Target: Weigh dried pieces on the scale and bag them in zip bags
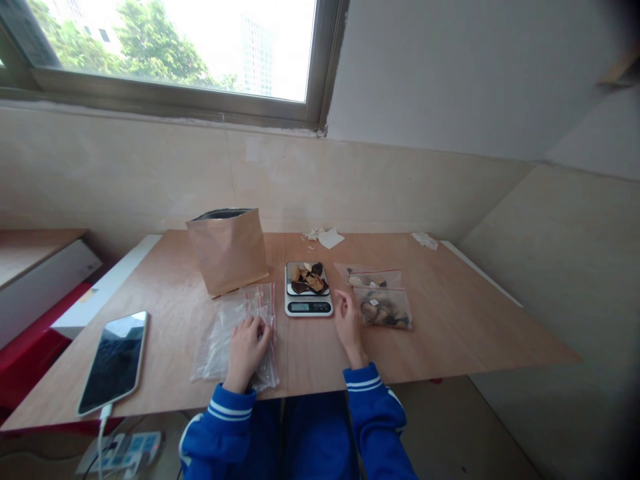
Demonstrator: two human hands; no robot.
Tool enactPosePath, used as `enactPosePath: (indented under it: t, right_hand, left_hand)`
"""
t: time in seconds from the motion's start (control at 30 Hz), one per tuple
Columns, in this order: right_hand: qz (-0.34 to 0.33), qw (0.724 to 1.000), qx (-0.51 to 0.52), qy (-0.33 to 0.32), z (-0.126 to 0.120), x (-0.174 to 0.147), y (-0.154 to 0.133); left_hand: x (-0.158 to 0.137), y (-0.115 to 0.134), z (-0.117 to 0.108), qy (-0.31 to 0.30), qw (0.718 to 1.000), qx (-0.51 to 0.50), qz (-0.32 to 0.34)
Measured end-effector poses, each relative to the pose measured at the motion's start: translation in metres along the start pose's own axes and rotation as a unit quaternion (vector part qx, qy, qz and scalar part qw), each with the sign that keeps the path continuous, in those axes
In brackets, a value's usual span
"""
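Nothing legible — the scale [309, 289] display shows digits too small to read.

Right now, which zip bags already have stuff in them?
The two zip bags beside the right hand, right of the scale, hold dark dried pieces. The clear bags under the left hand look empty.

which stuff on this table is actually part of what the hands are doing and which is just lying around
In use:
left hand resting on the pile of empty clear zip bags
right hand beside the filled clear zip bags
small digital scale with dark dried pieces
brown paper pouch, open

Lying about:
smartphone on a white cable
crumpled white tissues
white power strip
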State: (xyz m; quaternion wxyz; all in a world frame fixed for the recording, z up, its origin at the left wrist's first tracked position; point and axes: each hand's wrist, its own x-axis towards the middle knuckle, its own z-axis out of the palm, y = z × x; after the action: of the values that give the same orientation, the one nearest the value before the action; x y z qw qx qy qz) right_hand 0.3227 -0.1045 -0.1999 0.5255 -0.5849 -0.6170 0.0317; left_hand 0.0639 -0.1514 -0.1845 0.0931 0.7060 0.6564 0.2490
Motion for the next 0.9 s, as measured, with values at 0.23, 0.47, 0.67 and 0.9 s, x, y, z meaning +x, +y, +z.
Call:
enactPosePath:
  t: [0.23, 0.47, 0.67, 0.9]
  right_hand:
    - [0.047, 0.998, 0.039, -0.004, -0.018, -0.034, -0.025]
    - [0.111, 0.95, 0.207, -0.205, -0.003, -0.064, -0.124]
    - [0.145, 0.924, 0.298, -0.19, 0.006, -0.06, -0.153]
    - [0.126, 0.962, 0.23, -0.074, 0.008, -0.051, -0.148]
  left_hand:
    - [0.0, -0.004, 0.002, 0.027, 0.996, -0.088, 0.003]
    - [-0.004, 0.032, -0.021, 0.052, 0.959, -0.276, 0.045]
    - [-0.013, 0.057, -0.038, 0.06, 0.929, -0.366, 0.018]
    - [-0.015, 0.057, -0.038, -0.059, 0.94, -0.333, 0.041]
